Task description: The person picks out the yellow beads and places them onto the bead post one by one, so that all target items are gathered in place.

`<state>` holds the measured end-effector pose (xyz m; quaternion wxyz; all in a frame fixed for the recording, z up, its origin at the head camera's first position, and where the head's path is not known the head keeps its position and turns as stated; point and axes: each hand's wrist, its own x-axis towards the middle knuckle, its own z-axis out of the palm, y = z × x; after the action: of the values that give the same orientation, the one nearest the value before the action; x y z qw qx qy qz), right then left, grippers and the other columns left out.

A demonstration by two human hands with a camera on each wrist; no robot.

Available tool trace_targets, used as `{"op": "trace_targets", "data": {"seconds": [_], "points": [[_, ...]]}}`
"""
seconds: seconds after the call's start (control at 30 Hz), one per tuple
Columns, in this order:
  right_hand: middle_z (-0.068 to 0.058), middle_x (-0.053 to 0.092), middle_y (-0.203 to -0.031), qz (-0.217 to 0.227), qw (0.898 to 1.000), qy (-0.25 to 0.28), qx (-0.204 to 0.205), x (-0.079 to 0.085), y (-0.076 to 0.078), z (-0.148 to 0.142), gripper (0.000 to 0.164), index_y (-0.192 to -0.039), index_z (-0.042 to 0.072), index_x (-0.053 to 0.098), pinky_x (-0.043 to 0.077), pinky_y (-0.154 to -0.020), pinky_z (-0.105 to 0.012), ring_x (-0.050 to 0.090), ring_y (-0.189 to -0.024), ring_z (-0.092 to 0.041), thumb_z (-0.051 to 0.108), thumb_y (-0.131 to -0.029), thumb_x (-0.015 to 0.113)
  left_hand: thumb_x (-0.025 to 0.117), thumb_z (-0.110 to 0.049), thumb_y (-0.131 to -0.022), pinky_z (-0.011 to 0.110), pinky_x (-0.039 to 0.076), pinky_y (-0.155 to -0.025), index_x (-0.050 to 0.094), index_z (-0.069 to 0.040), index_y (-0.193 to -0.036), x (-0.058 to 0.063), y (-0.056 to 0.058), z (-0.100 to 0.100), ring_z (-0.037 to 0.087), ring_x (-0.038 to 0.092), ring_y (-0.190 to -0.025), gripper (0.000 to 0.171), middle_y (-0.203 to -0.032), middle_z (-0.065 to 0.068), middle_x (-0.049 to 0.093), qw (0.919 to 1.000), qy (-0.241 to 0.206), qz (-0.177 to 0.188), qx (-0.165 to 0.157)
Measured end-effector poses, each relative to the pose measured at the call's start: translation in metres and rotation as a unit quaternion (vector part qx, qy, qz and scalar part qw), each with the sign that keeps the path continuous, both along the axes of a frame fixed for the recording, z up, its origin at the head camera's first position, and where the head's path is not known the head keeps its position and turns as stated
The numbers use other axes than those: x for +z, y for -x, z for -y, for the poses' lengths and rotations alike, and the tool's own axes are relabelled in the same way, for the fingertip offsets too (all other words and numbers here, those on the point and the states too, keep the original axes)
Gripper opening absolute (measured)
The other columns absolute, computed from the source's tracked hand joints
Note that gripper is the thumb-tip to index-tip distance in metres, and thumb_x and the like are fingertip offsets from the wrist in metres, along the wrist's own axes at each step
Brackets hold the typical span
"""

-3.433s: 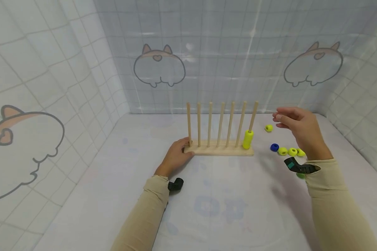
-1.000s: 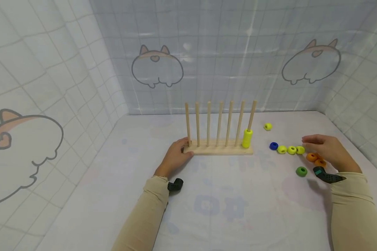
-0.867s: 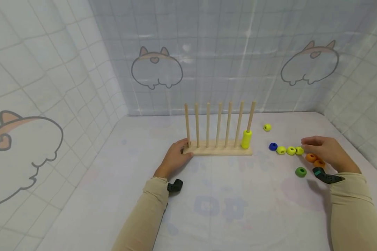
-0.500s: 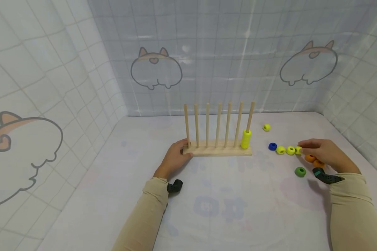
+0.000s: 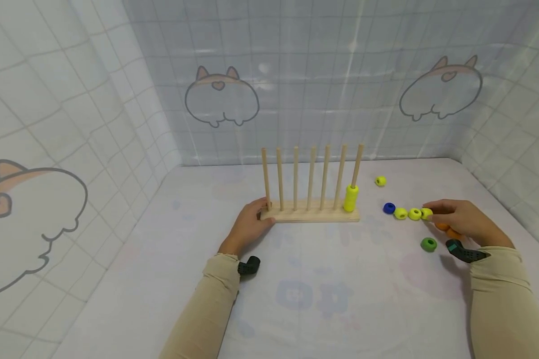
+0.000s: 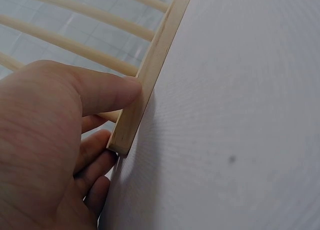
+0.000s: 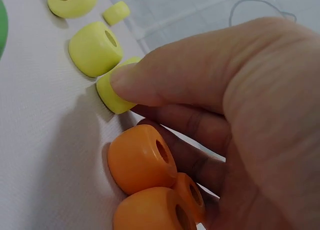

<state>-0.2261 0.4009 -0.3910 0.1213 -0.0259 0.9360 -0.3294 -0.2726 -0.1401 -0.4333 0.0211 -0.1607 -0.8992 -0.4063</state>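
Bead (image 7: 110,98), yellow, between the right fingers (image 7: 186,121)

The peg stand (image 5: 312,217) sits on the table (image 5: 319,269), stacked beads (image 5: 351,198) on its rightmost peg (image 5: 357,164); right of it lies a bead row (image 5: 414,214), a lone bead (image 5: 380,181) behind that row.
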Motion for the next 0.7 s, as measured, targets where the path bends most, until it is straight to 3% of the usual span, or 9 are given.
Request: {"op": "trace_targets", "data": {"seconds": [0.13,0.27,0.47,0.7], "points": [[-0.023,0.055,-0.132,0.003,1.000,-0.002,-0.003,-0.0008,-0.0001,-0.0002,0.053,-0.146,0.005,0.050,0.042,-0.072,-0.032,0.051,-0.093,-0.026,0.036,-0.103,0.055,0.070,-0.018,-0.091,0.043,0.031,-0.116,0.054,-0.006,-0.145,0.0024,-0.0023,-0.0006,0.029,0.036,-0.143,0.057,-0.152,0.010,0.045,1.0000,-0.003,0.002,0.001],[-0.026,0.051,-0.137,0.006,1.000,-0.007,-0.011,-0.0024,0.0009,-0.0005,0.060,-0.146,0.004,0.049,0.043,-0.078,-0.035,0.049,-0.107,-0.034,0.044,-0.102,0.055,0.070,-0.018,-0.091,0.042,0.031,-0.116,0.053,-0.006,-0.145,0.0020,-0.0024,-0.0016,0.028,0.036,-0.143,0.058,-0.152,0.009,0.046,1.0000,0.000,0.005,0.000],[-0.026,0.053,-0.134,-0.005,1.000,-0.017,-0.012,-0.0052,0.0008,0.0000,0.064,-0.145,0.003,0.048,0.044,-0.078,-0.032,0.051,-0.108,-0.035,0.048,-0.100,0.056,0.070,-0.019,-0.091,0.042,0.030,-0.117,0.054,-0.006,-0.145,0.0027,-0.0029,-0.0019,0.028,0.035,-0.143,0.057,-0.153,0.008,0.046,1.0000,0.003,0.008,0.004],[-0.028,0.048,-0.138,0.001,1.000,-0.012,-0.018,-0.0040,0.0028,-0.0007,0.065,-0.146,0.001,0.046,0.044,-0.084,-0.045,0.046,-0.116,-0.040,0.049,-0.102,0.052,0.070,-0.019,-0.091,0.042,0.032,-0.116,0.054,-0.007,-0.144,0.0020,-0.0018,-0.0009,0.028,0.036,-0.143,0.056,-0.153,0.009,0.045,1.0000,0.001,0.006,0.003]]}}
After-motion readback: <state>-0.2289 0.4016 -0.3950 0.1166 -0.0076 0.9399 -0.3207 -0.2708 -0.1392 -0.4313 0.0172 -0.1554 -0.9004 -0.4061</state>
